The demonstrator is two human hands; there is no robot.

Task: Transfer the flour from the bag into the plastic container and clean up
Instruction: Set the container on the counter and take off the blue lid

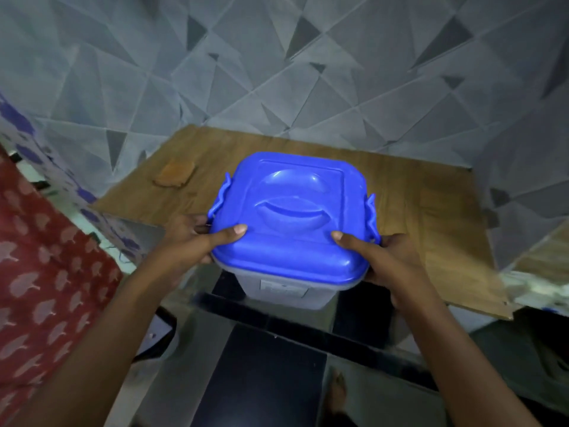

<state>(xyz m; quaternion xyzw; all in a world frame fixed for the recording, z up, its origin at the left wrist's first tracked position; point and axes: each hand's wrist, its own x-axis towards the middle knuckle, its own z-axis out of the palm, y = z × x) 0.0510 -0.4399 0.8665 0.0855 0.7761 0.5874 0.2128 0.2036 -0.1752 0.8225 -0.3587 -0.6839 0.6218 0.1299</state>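
- While the plastic container [288,286] hangs in the air at the near edge of the wooden surface [431,211], its back half is over the wood and its front half sticks out over the dark tiled floor [261,380]
- blue lid [289,214] is on, with a side clip showing at each end
- left hand [187,241] is clamped on the left side of the container, thumb laid flat on top of the lid, fingers tucked round the side by the clip
- right hand [391,260] mirrors it on the right side, thumb on the lid, fingers round the edge, so both grips are closed on the container
- both forearms reach in from the bottom corners, roughly level with each other
- behind the container the surface runs back to a grey triangle-patterned wall [277,72], plenty of bare wood to the right
- a small brown cloth [175,174] lies on the back left of the surface, well apart from the container
- red patterned fabric [46,257] crowds the left side, near the left forearm
- a bare foot [337,392] shows on the floor below
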